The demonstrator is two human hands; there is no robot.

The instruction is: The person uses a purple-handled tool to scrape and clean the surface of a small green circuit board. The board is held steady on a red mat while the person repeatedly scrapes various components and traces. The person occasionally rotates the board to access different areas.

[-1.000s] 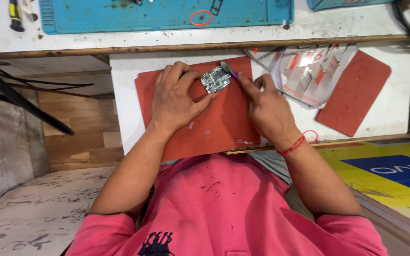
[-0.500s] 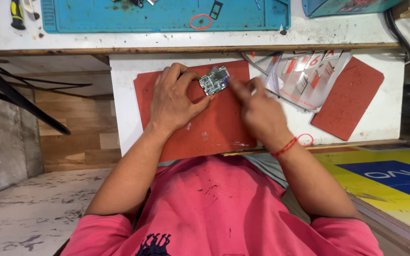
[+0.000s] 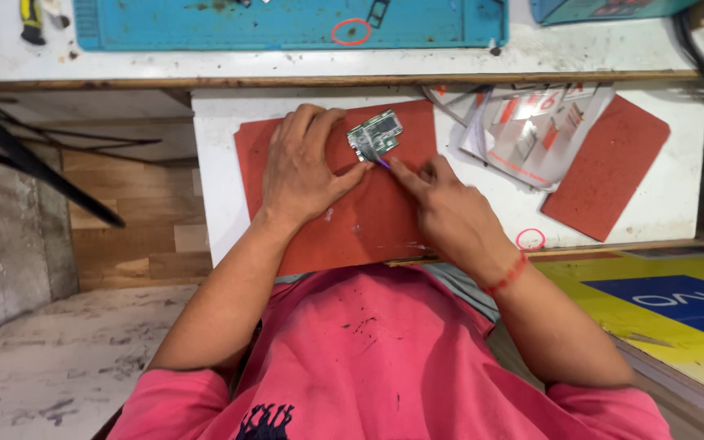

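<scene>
A small green circuit board [image 3: 375, 134] lies on a red mat [image 3: 368, 216] on a white pull-out shelf. My left hand [image 3: 303, 167] pins the board against the mat, fingertips on its left edge and thumb below it. My right hand [image 3: 442, 208] grips a thin tool with a purple tip [image 3: 383, 162], and that tip touches the board's lower edge.
A clear plastic packet with red and white labels [image 3: 531, 122] and a second red mat [image 3: 609, 167] lie to the right. A blue work mat [image 3: 287, 24] covers the bench above. Red rubber rings [image 3: 530, 239] lie about. Black cables [image 3: 34, 163] hang at left.
My right hand has brought the tool from the board's upper right corner down to its lower edge. My left hand and the board have stayed put.
</scene>
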